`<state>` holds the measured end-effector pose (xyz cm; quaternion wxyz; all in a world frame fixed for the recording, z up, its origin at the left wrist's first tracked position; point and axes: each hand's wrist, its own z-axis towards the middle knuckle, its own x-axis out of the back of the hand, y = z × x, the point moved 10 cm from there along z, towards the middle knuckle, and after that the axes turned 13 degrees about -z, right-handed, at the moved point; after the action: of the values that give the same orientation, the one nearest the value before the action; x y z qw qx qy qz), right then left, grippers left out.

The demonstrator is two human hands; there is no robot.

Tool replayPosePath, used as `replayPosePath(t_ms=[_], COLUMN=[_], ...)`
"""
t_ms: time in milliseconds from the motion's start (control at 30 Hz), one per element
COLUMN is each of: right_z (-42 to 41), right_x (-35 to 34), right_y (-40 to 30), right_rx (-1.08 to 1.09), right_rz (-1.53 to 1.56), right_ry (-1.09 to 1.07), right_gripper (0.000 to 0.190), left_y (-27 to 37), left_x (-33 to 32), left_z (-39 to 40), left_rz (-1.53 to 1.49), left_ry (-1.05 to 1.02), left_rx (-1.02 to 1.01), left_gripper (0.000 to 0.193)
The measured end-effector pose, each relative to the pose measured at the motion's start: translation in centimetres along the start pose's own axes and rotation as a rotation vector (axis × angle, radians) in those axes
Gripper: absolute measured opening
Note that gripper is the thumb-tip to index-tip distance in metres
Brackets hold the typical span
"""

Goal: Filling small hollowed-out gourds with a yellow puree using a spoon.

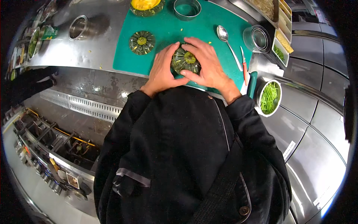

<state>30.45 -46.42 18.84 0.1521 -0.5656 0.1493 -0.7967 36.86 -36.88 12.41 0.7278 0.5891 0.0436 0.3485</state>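
Observation:
Both my hands cup a small dark-green pumpkin point(181, 65) at the near edge of the green cutting board point(125, 60). My left hand point(163, 67) lies along its left side. My right hand point(209, 63) curves over the right side, thumb at the near side and fingers across the far side. The pale-green stem end shows between them; the underside is hidden. To the left on the board is a pumpkin top point(141, 42) with its stem stub up. Farther back stands a cut pumpkin point(148, 11) with yellow flesh showing.
A metal spoon point(223, 34) and a red-handled paring knife point(245, 73) lie right of my hands. Behind are a round metal container point(187, 16) and a clear plastic tub point(248, 40). A bowl of cut greens point(269, 96) sits right; a steel pot point(78, 29) stands left.

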Motion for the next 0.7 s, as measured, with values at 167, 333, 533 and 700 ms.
replayPosePath(t_ms=[167,333,533,700], right_z=[-0.20,-0.49,-0.45,-0.12], right_x=[-0.85,-0.90,-0.58,-0.74], right_y=[0.05,0.03,0.11,0.29], right_rx=[0.046,0.005,-0.005,0.033], right_rz=[-0.040,-0.011,-0.017,-0.045], right_ry=[-0.053,0.007,0.029,-0.064], right_gripper=[0.068,0.068,0.066,0.065], left_y=[0.00,0.03,-0.05,-0.13], left_x=[-0.11,-0.14,-0.14,0.02], left_z=[-0.03,0.00,-0.01,0.05], left_rz=[0.003,0.024,0.011,-0.023], left_ry=[0.011,0.001,0.007,0.026], left_rx=[-0.031,-0.022,-0.005,0.025], left_gripper=[0.110,0.109,0.106,0.107])
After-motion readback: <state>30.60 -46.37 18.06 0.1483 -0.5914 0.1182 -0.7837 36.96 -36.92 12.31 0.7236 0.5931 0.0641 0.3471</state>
